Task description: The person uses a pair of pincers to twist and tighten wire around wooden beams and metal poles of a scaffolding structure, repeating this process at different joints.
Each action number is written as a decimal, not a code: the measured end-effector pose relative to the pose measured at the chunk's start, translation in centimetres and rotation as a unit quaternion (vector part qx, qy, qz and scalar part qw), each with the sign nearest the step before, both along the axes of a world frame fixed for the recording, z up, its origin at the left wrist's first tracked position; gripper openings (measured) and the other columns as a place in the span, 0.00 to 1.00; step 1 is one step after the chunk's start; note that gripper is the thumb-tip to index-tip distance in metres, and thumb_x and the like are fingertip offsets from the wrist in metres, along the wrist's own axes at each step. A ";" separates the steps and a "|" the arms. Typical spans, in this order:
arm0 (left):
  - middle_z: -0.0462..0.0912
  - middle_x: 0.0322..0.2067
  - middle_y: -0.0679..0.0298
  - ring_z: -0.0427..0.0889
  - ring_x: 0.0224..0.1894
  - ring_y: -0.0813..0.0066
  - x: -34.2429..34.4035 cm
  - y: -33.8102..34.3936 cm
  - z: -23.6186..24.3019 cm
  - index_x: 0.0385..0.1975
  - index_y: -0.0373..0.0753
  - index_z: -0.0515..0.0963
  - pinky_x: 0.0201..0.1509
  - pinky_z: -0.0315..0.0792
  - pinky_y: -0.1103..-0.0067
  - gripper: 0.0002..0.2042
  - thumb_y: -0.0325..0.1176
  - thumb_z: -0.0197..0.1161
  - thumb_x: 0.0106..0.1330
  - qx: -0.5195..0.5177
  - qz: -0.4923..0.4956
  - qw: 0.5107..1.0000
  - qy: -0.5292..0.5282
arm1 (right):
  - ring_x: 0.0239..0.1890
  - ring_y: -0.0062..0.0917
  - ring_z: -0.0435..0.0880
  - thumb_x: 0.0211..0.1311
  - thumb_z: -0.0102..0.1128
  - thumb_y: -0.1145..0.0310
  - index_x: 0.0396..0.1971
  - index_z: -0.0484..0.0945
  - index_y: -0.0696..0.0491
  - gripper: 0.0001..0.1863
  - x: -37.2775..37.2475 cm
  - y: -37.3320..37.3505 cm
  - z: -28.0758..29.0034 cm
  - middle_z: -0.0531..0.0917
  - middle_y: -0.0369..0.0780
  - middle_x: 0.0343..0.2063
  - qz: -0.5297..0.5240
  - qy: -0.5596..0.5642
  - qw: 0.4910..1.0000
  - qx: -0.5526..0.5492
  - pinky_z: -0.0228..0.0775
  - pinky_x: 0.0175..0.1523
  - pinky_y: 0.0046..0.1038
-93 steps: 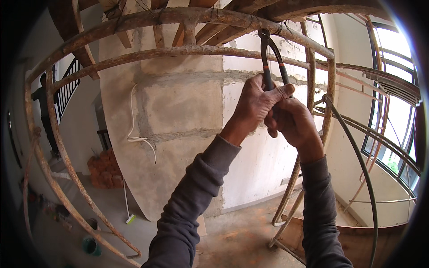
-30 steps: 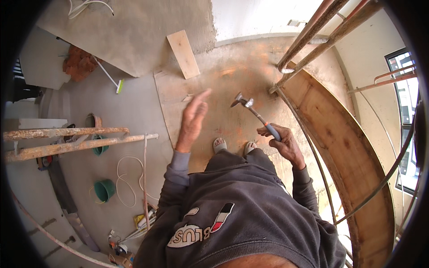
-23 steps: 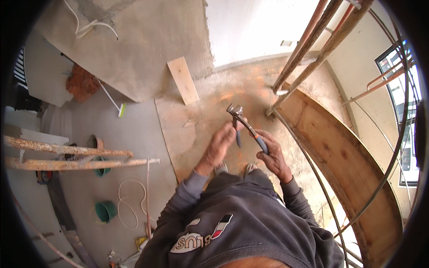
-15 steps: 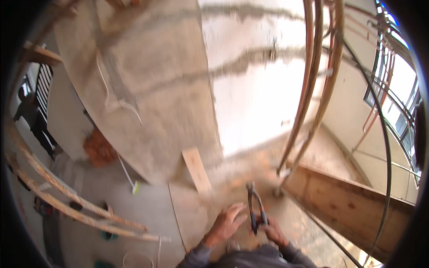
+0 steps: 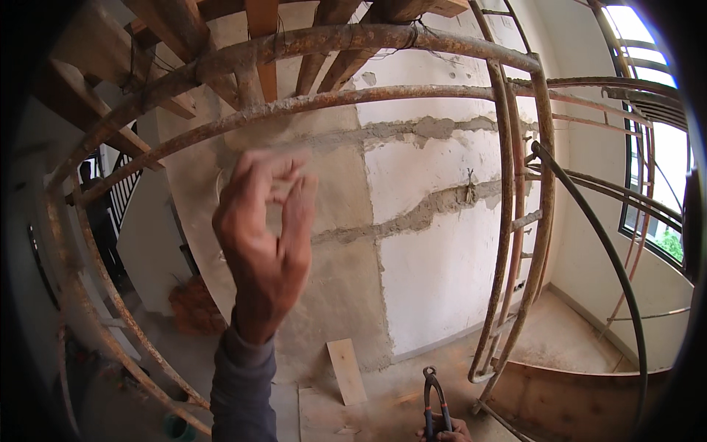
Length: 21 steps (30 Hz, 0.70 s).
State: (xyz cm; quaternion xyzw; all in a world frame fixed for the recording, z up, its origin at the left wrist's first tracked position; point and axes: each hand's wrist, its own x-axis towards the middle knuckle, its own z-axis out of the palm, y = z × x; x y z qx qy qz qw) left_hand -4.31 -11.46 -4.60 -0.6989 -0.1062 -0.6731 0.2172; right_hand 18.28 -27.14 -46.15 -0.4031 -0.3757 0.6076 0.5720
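Head view: you stand facing a patched wall, left arm raised, right arm low.
Pincers: the pincers stand head-up at the lower edge of view, right of centre, handles in your right hand.
Right grip: closed around the handles, partly out of view; the two legs bow apart below the head.
Left grip: your left hand is blurred, fingers curled toward the thumb; I cannot tell whether anything thin is pinched.
Reason for hold: holding the handles low presumably leaves the tool's head unobstructed.
Wire ties: wire wraps the upper pipe, apparently binding it near the timbers.
Overhead edge: the lower pipe crosses above your left fingers.
Right-hand edge: uprights and a dark hose bound that side.
Working room: your left hand has open space between the lower pipe and floor; its depth to the wall cannot be judged.
Board: a pale board leans at the wall's foot, left of the pincers.
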 end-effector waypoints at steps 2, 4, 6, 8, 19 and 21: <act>0.82 0.32 0.55 0.81 0.32 0.67 1.7 0.6 3.7 0.38 0.31 0.79 0.30 0.74 0.76 0.07 0.28 0.61 0.66 0.025 0.001 1.000 -0.017 | 0.38 0.26 0.83 0.50 0.51 0.74 0.59 0.72 0.63 0.31 1.0 -0.1 0.0 0.85 0.42 0.39 0.008 -0.005 1.000 0.001 0.76 0.47 0.28; 0.82 0.29 0.56 0.81 0.29 0.65 3.3 2.1 7.0 0.36 0.31 0.80 0.30 0.74 0.73 0.08 0.30 0.62 0.65 0.040 0.033 0.998 -0.031 | 0.37 0.26 0.83 0.50 0.52 0.73 0.59 0.72 0.63 0.31 2.0 -0.3 0.2 0.85 0.42 0.39 0.014 -0.009 1.000 0.006 0.75 0.46 0.28; 0.83 0.28 0.54 0.82 0.28 0.62 5.0 3.7 9.8 0.32 0.31 0.81 0.31 0.75 0.69 0.10 0.34 0.65 0.64 0.062 0.099 0.993 -0.034 | 0.37 0.25 0.82 0.51 0.53 0.73 0.58 0.73 0.63 0.30 3.1 -0.3 -0.3 0.84 0.41 0.39 0.017 -0.013 1.000 -0.009 0.75 0.45 0.27; 0.83 0.28 0.53 0.83 0.27 0.58 6.3 4.3 11.9 0.30 0.32 0.81 0.33 0.76 0.66 0.12 0.37 0.66 0.63 0.062 0.175 0.982 -0.038 | 0.37 0.24 0.81 0.51 0.54 0.72 0.57 0.74 0.63 0.29 4.0 -0.4 -0.8 0.84 0.40 0.39 0.019 -0.013 1.000 -0.013 0.74 0.45 0.26; 0.84 0.26 0.48 0.86 0.29 0.52 9.7 7.3 16.4 0.24 0.35 0.83 0.34 0.79 0.64 0.17 0.45 0.72 0.56 0.137 0.374 0.917 -0.026 | 0.33 0.18 0.75 0.51 0.54 0.71 0.54 0.77 0.62 0.27 6.3 -1.7 -1.2 0.79 0.32 0.31 -0.008 -0.017 1.000 -0.005 0.68 0.39 0.21; 0.84 0.25 0.48 0.86 0.29 0.52 10.0 7.1 16.4 0.23 0.35 0.83 0.34 0.79 0.64 0.16 0.44 0.72 0.55 0.130 0.380 0.915 -0.027 | 0.32 0.17 0.75 0.50 0.54 0.71 0.52 0.78 0.62 0.25 6.5 -1.7 -2.3 0.79 0.31 0.30 -0.009 -0.019 1.000 -0.008 0.67 0.38 0.21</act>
